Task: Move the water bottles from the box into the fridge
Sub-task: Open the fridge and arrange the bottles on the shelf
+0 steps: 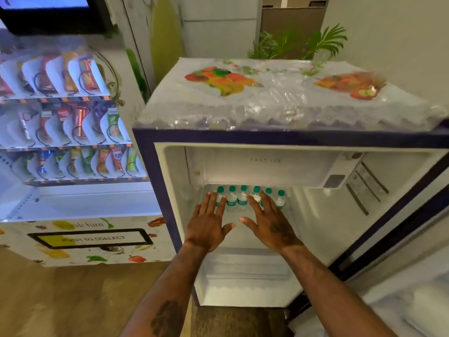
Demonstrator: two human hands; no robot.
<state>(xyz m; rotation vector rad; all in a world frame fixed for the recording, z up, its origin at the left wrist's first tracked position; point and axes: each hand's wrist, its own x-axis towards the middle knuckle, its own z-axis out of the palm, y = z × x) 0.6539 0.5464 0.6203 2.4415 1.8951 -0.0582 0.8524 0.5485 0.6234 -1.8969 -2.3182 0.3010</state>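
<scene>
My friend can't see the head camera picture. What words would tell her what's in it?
Two open hands, left hand and right hand, reach toward green-capped water bottles lined up on a shelf in the open fridge. A snack vending machine stands to its left.

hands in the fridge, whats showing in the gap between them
In the head view, between the left hand and right hand, two green-capped water bottles stand on the fridge shelf.

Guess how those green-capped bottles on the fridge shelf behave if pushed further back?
The bottles are narrow and upright, so a push near the caps would probably tip them; pushing low looks safer. They stand in a tight row, so one likely nudges its neighbours. They look full, so probably heavy for their size. Both the left hand and right hand are open, flat-fingered.
</scene>
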